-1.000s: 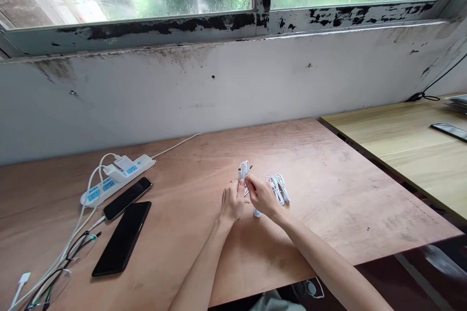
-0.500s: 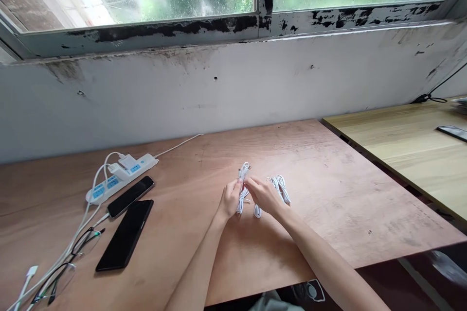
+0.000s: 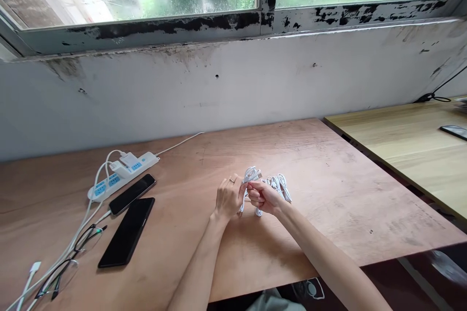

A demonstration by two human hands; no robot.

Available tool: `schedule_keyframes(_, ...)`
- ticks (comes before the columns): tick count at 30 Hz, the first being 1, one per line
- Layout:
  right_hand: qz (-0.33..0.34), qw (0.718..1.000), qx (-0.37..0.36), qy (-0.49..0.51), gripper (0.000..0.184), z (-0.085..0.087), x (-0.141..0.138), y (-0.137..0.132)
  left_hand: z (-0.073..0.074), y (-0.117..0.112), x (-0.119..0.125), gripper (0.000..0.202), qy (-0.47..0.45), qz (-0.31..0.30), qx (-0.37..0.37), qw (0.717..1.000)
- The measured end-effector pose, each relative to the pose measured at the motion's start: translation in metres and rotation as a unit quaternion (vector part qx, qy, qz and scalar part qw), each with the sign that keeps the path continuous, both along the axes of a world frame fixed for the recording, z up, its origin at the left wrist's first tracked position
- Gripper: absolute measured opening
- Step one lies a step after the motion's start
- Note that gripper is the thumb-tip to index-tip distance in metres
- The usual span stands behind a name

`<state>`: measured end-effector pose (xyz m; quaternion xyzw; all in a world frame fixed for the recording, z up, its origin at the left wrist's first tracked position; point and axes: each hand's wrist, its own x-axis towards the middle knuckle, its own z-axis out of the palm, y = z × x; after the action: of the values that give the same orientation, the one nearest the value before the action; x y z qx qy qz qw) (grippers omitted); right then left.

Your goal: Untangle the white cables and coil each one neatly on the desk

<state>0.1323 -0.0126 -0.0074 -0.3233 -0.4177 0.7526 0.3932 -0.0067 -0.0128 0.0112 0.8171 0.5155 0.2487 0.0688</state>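
My left hand (image 3: 228, 198) and my right hand (image 3: 263, 197) meet at mid-table over a coiled white cable (image 3: 251, 176). Both hands have their fingers closed on that coil, which is lifted slightly off the brown wooden table (image 3: 328, 175). The left hand wears a ring. A second bundled white cable (image 3: 280, 185) lies on the table just right of my right hand, touching nothing I hold.
At the left lie a white power strip (image 3: 124, 174) with plugged chargers, two dark phones (image 3: 132, 193) (image 3: 126, 231), eyeglasses (image 3: 69, 262) and loose white cords. A lighter table (image 3: 401, 141) stands at the right with a phone (image 3: 454, 130). A white wall and window run behind.
My hands turned the coil: its loop now points right above my right hand, my right fingers have curled in, and my left hand shows its back with fingers raised.
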Motion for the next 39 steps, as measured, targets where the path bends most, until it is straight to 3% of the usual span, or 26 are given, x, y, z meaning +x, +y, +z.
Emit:
schedule_keyframes(2,-0.054,0.991,0.087,-0.082,0.027,0.001,0.001,-0.001,0.000,0.000,0.003,0.039,-0.057,0.011,-0.045,0.997)
schedule_keyframes(3,-0.093,0.973,0.152,-0.146,0.027,0.001,0.001,-0.002,-0.001,0.000,0.005,0.040,-0.101,0.015,-0.077,0.992)
schedule_keyframes(5,-0.161,0.901,0.283,-0.285,0.024,0.002,0.002,-0.005,-0.003,-0.001,0.008,0.042,-0.192,0.015,-0.149,0.970)
schedule_keyframes(7,-0.186,0.826,0.370,-0.381,0.023,0.001,0.003,-0.007,-0.005,-0.001,0.009,0.044,-0.252,0.006,-0.194,0.948)
schedule_keyframes(9,-0.184,0.796,0.398,-0.418,0.023,0.000,0.003,-0.007,-0.006,0.000,0.008,0.043,-0.251,0.000,-0.182,0.951)
schedule_keyframes(11,-0.173,0.812,0.384,-0.405,0.025,-0.002,0.003,-0.006,-0.006,0.000,0.005,0.040,-0.194,0.001,-0.127,0.973)
schedule_keyframes(15,-0.125,0.894,0.294,-0.313,0.029,-0.003,0.002,-0.001,-0.006,0.000,0.001,0.035,-0.086,-0.009,-0.065,0.994)
schedule_keyframes(17,-0.116,0.902,0.276,-0.311,0.030,-0.002,0.002,0.000,-0.005,0.001,0.001,0.034,-0.083,-0.018,-0.075,0.994)
schedule_keyframes(20,-0.137,0.874,0.298,-0.357,0.033,0.002,0.004,-0.001,-0.003,0.002,-0.001,0.034,-0.104,-0.001,-0.099,0.990)
schedule_keyframes(23,-0.172,0.848,0.314,-0.390,0.035,0.008,0.012,-0.002,0.003,0.001,-0.008,0.034,-0.112,0.066,-0.100,0.986)
schedule_keyframes(27,-0.223,0.826,0.311,-0.414,0.033,0.011,0.032,0.000,0.010,0.000,-0.024,0.032,-0.063,0.163,-0.099,0.980)
schedule_keyframes(30,-0.250,0.810,0.302,-0.436,0.033,0.010,0.048,0.002,0.010,-0.003,-0.033,0.033,-0.018,0.203,-0.127,0.971)
schedule_keyframes(36,-0.284,0.787,0.282,-0.470,0.039,0.001,0.073,0.001,-0.005,-0.015,-0.027,0.031,0.075,0.202,-0.187,0.958)
schedule_keyframes(39,-0.296,0.765,0.280,-0.498,0.039,-0.006,0.083,-0.001,-0.006,-0.023,-0.019,0.033,0.107,0.183,-0.185,0.960)
